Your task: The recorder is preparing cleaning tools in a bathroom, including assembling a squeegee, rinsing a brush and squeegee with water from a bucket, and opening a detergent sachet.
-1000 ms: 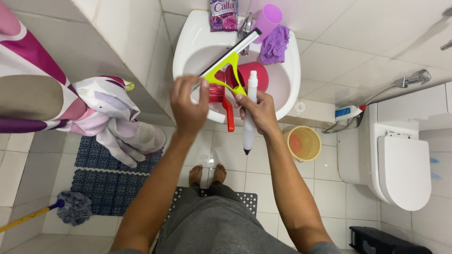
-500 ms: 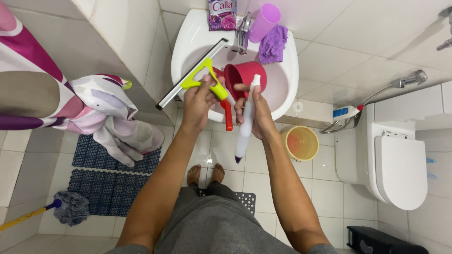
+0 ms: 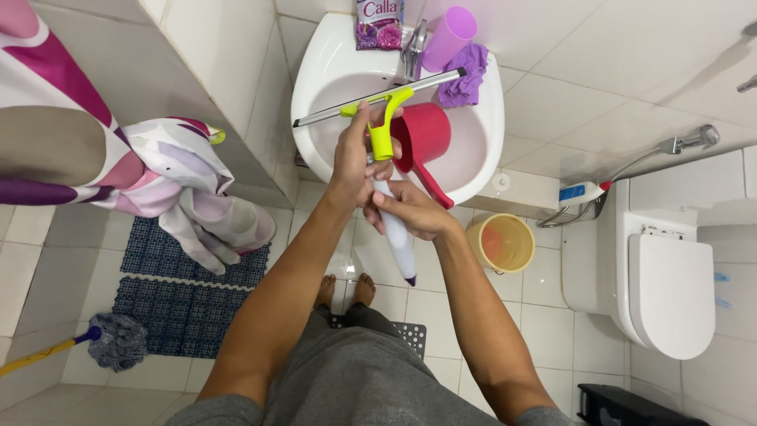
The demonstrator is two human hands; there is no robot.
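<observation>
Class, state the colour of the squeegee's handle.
Yellow-green; the squeegee handle shows best in the head view.

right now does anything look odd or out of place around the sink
Yes: a red scoop lies tilted inside the sink, handle hanging over the rim. The left hand holds a yellow-green squeegee slanted over it; the right hand grips a white handle.

One head-worn camera looks steeply down, close over the sink (image 3: pixel 315 95) and floor.
</observation>
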